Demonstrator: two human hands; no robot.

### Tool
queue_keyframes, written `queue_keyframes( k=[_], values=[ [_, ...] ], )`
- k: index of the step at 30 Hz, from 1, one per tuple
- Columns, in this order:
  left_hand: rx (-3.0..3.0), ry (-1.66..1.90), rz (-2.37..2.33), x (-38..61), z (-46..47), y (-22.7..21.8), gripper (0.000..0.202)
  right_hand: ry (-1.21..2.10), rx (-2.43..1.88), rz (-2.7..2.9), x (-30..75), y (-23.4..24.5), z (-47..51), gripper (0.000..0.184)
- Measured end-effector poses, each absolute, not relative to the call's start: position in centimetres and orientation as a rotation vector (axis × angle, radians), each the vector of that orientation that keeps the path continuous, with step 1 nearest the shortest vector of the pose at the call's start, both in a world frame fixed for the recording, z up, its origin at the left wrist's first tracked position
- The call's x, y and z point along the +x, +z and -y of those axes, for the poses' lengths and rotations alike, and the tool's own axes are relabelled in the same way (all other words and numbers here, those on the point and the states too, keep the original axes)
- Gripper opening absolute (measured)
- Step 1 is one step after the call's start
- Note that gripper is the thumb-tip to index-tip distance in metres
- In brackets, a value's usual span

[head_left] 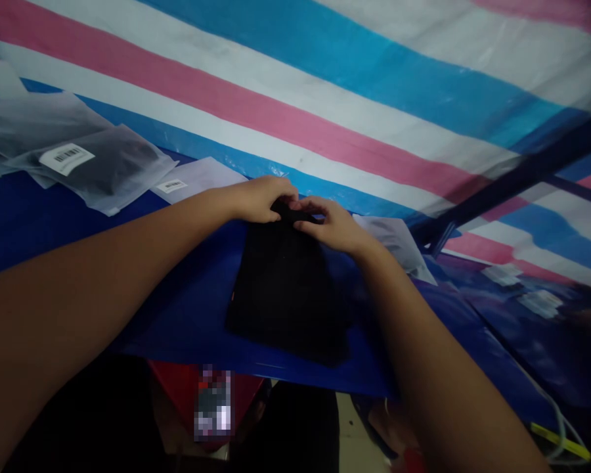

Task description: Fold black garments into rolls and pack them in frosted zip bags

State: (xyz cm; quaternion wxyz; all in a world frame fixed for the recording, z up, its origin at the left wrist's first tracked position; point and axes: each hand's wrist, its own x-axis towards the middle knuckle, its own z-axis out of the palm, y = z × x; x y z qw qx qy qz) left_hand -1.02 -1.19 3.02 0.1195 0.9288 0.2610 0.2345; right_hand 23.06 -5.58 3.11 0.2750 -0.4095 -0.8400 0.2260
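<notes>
Black cloth [288,289]: lies folded on the blue worktop [187,315], directly before me, its far edge gathered between my 2 hands. My left hand [266,199] pinches that edge between thumb and fingers; my right hand [333,226] pinches it just beside, fingers curled. Gripping at 1 end appears to keep the fold aligned while the worktop bears the rest. Translucent bags with barcode labels [67,158] lie to the left, 1 more bag [394,242] beyond my right wrist, presumably set aside to leave working room. Behind hangs a striped sheet [276,112], seemingly a screen.
</notes>
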Motion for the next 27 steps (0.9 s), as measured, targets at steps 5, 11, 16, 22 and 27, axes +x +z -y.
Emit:
queue_keyframes(
  k=[5, 11, 16, 22, 27],
  values=[
    [2.648, 0.690, -0.761, -1.1, 1.9, 3.6, 0.036, 0.683, -1.077, 2.241, 23.1, 3.5, 5.7, 0.020],
    [2.286, 0.695, -0.804, -2.5, 1.3, 3.7, 0.036, 0.630, -1.137, 2.274, 23.1, 3.6, 5.8, 0.021],
    [2.235, 0.552, -0.937, -3.0, 0.5, 3.5, 0.048, 0.652, -1.136, 2.255, 23.1, 3.9, 6.0, 0.019],
    [2.271, 0.511, -0.998, -2.3, 1.4, 4.0, 0.043, 0.687, -1.136, 2.278, 23.0, 4.4, 6.5, 0.013],
    [2.328, 0.473, -0.999, -1.9, 1.6, 4.2, 0.038, 0.744, -1.130, 2.248, 23.0, 3.8, 6.2, 0.009]
  ],
)
